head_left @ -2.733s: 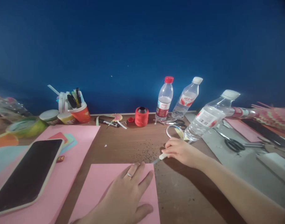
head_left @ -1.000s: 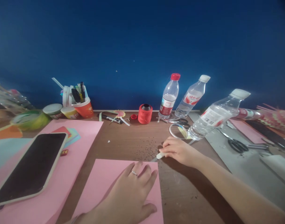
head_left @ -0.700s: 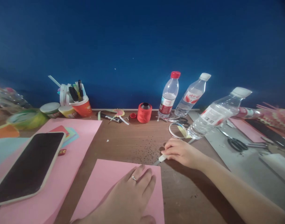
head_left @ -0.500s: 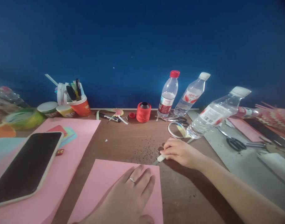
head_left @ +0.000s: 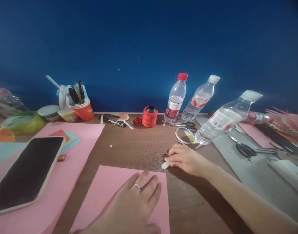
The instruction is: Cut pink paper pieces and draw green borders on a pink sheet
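My left hand (head_left: 136, 201) lies flat with spread fingers on a pink sheet of paper (head_left: 107, 185), a ring on one finger. Closed around a small white craft knife (head_left: 166, 165), my right hand (head_left: 184, 159) is just past the sheet's far right corner. The knife's thin grey tip points left and touches or overlaps the sheet's far edge; which of the two I cannot tell. Dark crumbs (head_left: 152, 156) are scattered on the brown table beyond the sheet. Most of the knife's handle is hidden in my fingers.
A phone (head_left: 29, 172) rests on a larger pink sheet (head_left: 73, 175) at left. Behind stand a red cup of pens (head_left: 84, 110) and a red thread spool (head_left: 150, 117). Water bottles (head_left: 173, 100), a tape roll (head_left: 185, 135) and scissors (head_left: 246, 150) are at right.
My right hand and the craft knife have shifted slightly left along the sheet's far edge. My left hand stays pressed on the paper.
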The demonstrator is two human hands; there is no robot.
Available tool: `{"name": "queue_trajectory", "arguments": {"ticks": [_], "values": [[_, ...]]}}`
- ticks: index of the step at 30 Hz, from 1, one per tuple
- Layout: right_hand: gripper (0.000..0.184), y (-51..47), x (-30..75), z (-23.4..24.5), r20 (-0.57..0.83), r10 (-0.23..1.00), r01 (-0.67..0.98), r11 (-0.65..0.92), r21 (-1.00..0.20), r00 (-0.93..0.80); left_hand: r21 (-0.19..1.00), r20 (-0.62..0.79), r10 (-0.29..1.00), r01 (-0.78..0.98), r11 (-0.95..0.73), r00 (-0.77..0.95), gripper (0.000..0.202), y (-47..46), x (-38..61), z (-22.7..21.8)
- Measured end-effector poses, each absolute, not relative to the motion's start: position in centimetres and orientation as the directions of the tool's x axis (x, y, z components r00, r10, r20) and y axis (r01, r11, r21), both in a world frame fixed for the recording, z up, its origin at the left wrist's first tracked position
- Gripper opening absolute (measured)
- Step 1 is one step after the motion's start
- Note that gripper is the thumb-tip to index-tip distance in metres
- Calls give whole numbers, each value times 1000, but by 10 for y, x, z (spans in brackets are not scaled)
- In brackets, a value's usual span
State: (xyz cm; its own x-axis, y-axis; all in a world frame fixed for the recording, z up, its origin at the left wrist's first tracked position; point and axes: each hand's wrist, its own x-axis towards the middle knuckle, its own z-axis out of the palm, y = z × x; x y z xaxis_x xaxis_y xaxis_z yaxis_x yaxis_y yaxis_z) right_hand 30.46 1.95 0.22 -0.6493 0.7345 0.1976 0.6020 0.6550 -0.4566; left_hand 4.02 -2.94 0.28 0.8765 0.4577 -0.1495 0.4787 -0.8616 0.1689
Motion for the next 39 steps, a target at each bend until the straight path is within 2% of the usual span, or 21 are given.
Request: {"name": "queue_trajectory", "arguments": {"ticks": [13,23,29,34,39], "values": [[20,21,316,6,128,748,636,630,-445,-651,194,-119,480,494,-847,869,73,-30,39,0],[20,23,311,4,150,745,629,638,-445,-650,197,-100,467,477,-856,879,71,-29,39,3],[19,23,307,4,179,734,613,654,-443,-655,188,-133,462,480,-857,877,81,-29,38,2],[19,24,303,2,167,734,615,653,-442,-658,209,-109,475,488,-848,873,72,-29,39,3],[19,24,299,1,172,733,624,659,-420,-658,209,-92,475,484,-850,875,72,-29,40,5]]}}
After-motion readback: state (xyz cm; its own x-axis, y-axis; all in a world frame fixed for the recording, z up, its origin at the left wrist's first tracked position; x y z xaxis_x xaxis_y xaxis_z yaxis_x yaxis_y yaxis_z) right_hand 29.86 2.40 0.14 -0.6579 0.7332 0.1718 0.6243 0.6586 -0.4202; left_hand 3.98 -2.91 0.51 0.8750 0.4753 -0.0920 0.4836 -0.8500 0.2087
